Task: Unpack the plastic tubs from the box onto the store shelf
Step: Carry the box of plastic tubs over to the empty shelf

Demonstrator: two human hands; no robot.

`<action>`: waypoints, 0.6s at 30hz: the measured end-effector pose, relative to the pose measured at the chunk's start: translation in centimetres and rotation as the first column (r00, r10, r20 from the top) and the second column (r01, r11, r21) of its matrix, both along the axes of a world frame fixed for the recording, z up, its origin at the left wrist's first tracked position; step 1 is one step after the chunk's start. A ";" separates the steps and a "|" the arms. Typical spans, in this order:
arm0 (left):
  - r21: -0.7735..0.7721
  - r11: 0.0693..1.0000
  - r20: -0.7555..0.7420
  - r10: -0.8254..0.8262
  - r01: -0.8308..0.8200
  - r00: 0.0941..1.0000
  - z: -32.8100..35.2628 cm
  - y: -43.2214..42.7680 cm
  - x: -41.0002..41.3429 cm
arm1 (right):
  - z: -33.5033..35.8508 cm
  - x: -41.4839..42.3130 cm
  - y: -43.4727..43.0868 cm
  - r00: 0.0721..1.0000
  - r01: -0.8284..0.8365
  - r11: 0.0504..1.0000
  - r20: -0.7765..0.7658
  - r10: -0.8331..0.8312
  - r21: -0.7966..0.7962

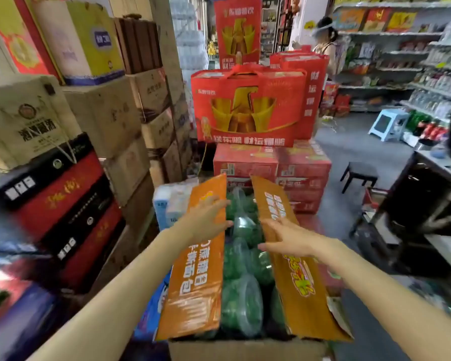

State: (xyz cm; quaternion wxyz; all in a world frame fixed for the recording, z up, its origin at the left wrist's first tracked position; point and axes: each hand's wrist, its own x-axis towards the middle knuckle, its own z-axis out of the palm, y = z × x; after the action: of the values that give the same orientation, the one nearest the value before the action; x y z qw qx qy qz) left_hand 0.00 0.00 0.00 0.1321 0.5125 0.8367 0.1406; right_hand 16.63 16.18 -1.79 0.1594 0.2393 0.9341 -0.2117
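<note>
Head view: at far left we see stacked cartons (102,113) and black-and-red gift boxes (55,204) crowding close beside the box (245,350). Our left hand (206,217) lies flat on the left flap (198,282), fingers straight and spread, gripping nothing. Between the two orange flaps the plastic tubs (241,303) sit packed in the box (green, with clear lids), just below and between both hands; neither hand has hold of one. Our right hand (284,238) rests on the right flap (300,295), fingers likewise extended and empty. Both flaps stand half raised, leaving only a narrow gap over the tubs. Behind the box we see red cartons (271,165) topped by red gift bags (248,105). Farther right stand a dark stool (359,175), a blue stool (388,123) and the store shelves (401,61), well apart from the box.
</note>
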 end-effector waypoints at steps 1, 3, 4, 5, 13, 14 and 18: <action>-0.007 1.000 0.049 0.018 -0.017 0.999 -0.8 -0.1 0.2 | -0.4 0.2 0.0 1.000 0.009 1.000 -0.004 -0.009 -0.026; 0.012 0.999 0.109 0.051 -0.052 0.993 -2.4 -0.3 0.1 | -1.1 0.3 0.5 0.999 0.030 0.998 -0.013 -0.030 -0.047; 0.019 0.998 0.135 0.062 -0.066 0.989 -3.0 -0.4 0.3 | -1.4 0.3 0.6 0.999 0.048 0.997 -0.020 -0.049 -0.063; 0.037 0.997 0.149 0.066 -0.072 0.987 -3.6 -0.4 0.3 | -1.8 0.1 0.9 0.997 0.065 0.995 -0.034 -0.067 -0.074; 0.168 0.981 0.192 0.060 -0.093 0.980 -6.2 -0.3 -0.1 | -3.8 -0.9 1.1 0.952 0.237 0.954 -0.153 -0.266 -0.184; 0.173 0.981 0.190 0.055 -0.088 0.980 -6.2 -0.2 -0.1 | -3.8 -0.9 1.1 0.945 0.257 0.946 -0.153 -0.288 -0.197; 0.182 0.980 0.200 0.041 -0.078 0.979 -5.9 -0.1 -0.4 | -3.0 -0.7 1.4 0.933 0.276 0.931 -0.166 -0.320 -0.240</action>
State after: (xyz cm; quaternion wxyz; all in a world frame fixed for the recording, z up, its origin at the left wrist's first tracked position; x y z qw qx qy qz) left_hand -0.36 -0.07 -5.91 0.1604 0.4812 0.8175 0.2727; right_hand 15.95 17.58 -4.75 0.0540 0.3376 0.8699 -0.3556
